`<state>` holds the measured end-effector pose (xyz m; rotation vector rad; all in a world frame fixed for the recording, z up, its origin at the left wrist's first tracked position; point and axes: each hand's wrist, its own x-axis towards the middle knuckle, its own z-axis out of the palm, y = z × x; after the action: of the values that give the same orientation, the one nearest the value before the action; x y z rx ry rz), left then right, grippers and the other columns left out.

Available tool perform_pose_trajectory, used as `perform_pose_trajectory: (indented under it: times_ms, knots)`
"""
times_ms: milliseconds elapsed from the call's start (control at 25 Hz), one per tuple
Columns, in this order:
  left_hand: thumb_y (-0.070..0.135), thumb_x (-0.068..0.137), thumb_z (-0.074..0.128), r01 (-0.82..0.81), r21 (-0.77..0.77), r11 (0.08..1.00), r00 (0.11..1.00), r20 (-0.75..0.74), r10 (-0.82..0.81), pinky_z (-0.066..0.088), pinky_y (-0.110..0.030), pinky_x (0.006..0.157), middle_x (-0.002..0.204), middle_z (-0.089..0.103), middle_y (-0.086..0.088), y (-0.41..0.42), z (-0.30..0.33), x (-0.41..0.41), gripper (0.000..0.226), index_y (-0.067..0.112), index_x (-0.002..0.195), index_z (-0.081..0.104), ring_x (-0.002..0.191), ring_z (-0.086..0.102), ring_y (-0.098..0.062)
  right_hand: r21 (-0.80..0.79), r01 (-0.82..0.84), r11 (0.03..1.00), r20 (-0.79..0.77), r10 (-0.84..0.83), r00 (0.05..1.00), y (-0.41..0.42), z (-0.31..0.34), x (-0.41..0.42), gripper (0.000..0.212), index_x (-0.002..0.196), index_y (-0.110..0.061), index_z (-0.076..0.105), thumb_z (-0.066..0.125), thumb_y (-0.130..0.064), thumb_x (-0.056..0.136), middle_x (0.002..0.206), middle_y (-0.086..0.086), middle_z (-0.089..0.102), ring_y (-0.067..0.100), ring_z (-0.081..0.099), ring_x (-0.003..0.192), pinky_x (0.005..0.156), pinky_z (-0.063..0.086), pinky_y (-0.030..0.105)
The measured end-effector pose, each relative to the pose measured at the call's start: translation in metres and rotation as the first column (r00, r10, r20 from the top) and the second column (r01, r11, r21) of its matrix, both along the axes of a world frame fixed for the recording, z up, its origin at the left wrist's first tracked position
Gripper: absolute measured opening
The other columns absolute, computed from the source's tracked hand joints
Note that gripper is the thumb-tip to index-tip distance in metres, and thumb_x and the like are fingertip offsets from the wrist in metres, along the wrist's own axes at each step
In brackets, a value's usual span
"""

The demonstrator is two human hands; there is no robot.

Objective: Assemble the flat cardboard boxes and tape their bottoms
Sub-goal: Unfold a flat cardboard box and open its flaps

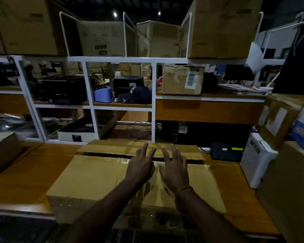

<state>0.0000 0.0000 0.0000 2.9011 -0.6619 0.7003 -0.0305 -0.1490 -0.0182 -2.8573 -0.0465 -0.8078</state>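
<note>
**Q:** Where is the box, and what are the hands doing?

**A:** The cardboard box (pixel 88 179) sits on the wooden table (pixel 30 174) at centre view, flaps uppermost. The left hand (pixel 140 166) and, at its 3 o'clock, the right hand (pixel 175 171) lie spread over the seam. Their fingers are straight and they grip nothing.

**Q:** How is this step done well?

**A:** A dark gap (pixel 104 153) separates the far flap (pixel 130 146), at 12 o'clock, from the nearer panel. The flaps likely need pressing level and drawing edge to edge before tape crosses them.

**Q:** What is hard to make out?

**A:** It cannot be told whether the palms touch the cardboard or hover above it. The glossy film (pixel 120 161) at the left hand's 9 o'clock may be tape, but the light is too dim to confirm this. No tape roll shows. The forearms cover part of the box's near edge.
</note>
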Motion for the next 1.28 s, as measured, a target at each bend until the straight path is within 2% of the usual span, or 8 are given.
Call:
perform_pose_trajectory:
  times_ms: [80, 280, 440, 680, 840, 1000, 1160, 1280]
  knots:
    - [0.037, 0.093, 0.056, -0.064, 0.030, 0.998, 0.989, -0.131, 0.067, 0.052, -0.040, 0.086, 0.158, 0.018, -0.009, 0.014, -0.011, 0.005, 0.061, 0.029, 0.145, 0.027, 0.133, 0.039, -0.030, 0.035, 0.001, 0.999, -0.081, 0.002, 0.997, 0.011, -0.013, 0.002, 0.065, 0.151, -0.028, 0.031, 0.058, -0.041, 0.093, 0.158, 0.011, 0.025, 0.031, 0.028, 0.145, 0.114, 0.030, 0.050]
    - [0.045, 0.097, 0.043, -0.120, 0.044, 0.992, 0.959, -0.252, 0.128, 0.050, -0.040, 0.084, 0.141, 0.042, -0.005, 0.054, -0.038, 0.026, 0.042, 0.029, 0.135, 0.042, 0.117, 0.053, -0.026, 0.017, -0.049, 0.999, -0.307, 0.051, 0.950, 0.037, -0.030, 0.022, 0.053, 0.147, -0.032, 0.034, 0.044, -0.047, 0.098, 0.154, 0.006, 0.032, 0.026, 0.031, 0.141, 0.114, 0.026, 0.046]
    - [0.051, 0.095, 0.045, -0.059, 0.096, 0.994, 0.905, -0.416, 0.094, 0.044, -0.047, 0.096, 0.144, 0.040, -0.007, 0.073, -0.042, 0.049, 0.050, 0.030, 0.140, 0.039, 0.129, 0.044, -0.028, -0.013, -0.006, 1.000, -0.398, 0.001, 0.917, 0.059, -0.030, 0.046, 0.050, 0.136, -0.034, 0.045, 0.044, -0.058, 0.092, 0.142, 0.001, 0.045, 0.024, 0.037, 0.132, 0.104, 0.033, 0.047]
    - [0.061, 0.090, 0.050, 0.042, 0.106, 0.994, 0.808, -0.589, 0.029, 0.042, -0.055, 0.101, 0.150, 0.035, -0.009, 0.086, -0.036, 0.082, 0.066, 0.033, 0.147, 0.033, 0.138, 0.034, -0.033, -0.003, 0.120, 0.993, -0.516, -0.105, 0.850, 0.077, -0.024, 0.067, 0.063, 0.147, -0.035, 0.036, 0.045, -0.062, 0.090, 0.147, 0.001, 0.041, 0.025, 0.032, 0.139, 0.110, 0.028, 0.053]
    - [0.057, 0.084, 0.062, 0.060, 0.128, 0.990, 0.843, -0.537, 0.018, 0.045, -0.055, 0.096, 0.139, 0.043, -0.009, 0.089, -0.016, 0.082, 0.064, 0.029, 0.139, 0.043, 0.127, 0.044, -0.033, -0.001, 0.141, 0.990, -0.507, -0.122, 0.853, 0.080, -0.004, 0.062, 0.065, 0.146, -0.034, 0.038, 0.052, -0.061, 0.089, 0.144, 0.003, 0.042, 0.026, 0.036, 0.134, 0.108, 0.031, 0.050]
    - [0.048, 0.084, 0.068, 0.054, 0.091, 0.994, 0.915, -0.403, -0.013, 0.046, -0.053, 0.094, 0.138, 0.040, -0.013, 0.093, 0.014, 0.062, 0.067, 0.025, 0.140, 0.040, 0.124, 0.042, -0.036, -0.067, 0.177, 0.982, -0.435, -0.189, 0.881, 0.086, 0.034, 0.055, 0.069, 0.144, -0.031, 0.041, 0.063, -0.058, 0.085, 0.139, 0.005, 0.045, 0.027, 0.039, 0.129, 0.104, 0.034, 0.045]
    - [0.044, 0.082, 0.072, -0.028, 0.051, 0.998, 0.975, -0.218, 0.039, 0.038, -0.054, 0.101, 0.141, 0.039, -0.014, 0.089, 0.041, 0.022, 0.069, 0.029, 0.140, 0.037, 0.130, 0.038, -0.037, -0.075, 0.181, 0.981, -0.238, -0.194, 0.952, 0.090, 0.058, 0.018, 0.060, 0.138, -0.032, 0.046, 0.067, -0.051, 0.085, 0.134, 0.005, 0.047, 0.026, 0.041, 0.124, 0.100, 0.035, 0.043]
    - [0.042, 0.083, 0.069, -0.034, -0.084, 0.996, 0.996, -0.083, 0.027, 0.035, -0.049, 0.100, 0.134, 0.043, -0.011, 0.098, 0.058, -0.019, 0.058, 0.033, 0.133, 0.040, 0.125, 0.041, -0.034, -0.042, 0.163, 0.986, -0.027, -0.164, 0.986, 0.091, 0.068, -0.025, 0.053, 0.128, -0.032, 0.053, 0.073, -0.048, 0.081, 0.124, 0.004, 0.050, 0.026, 0.045, 0.114, 0.094, 0.036, 0.041]
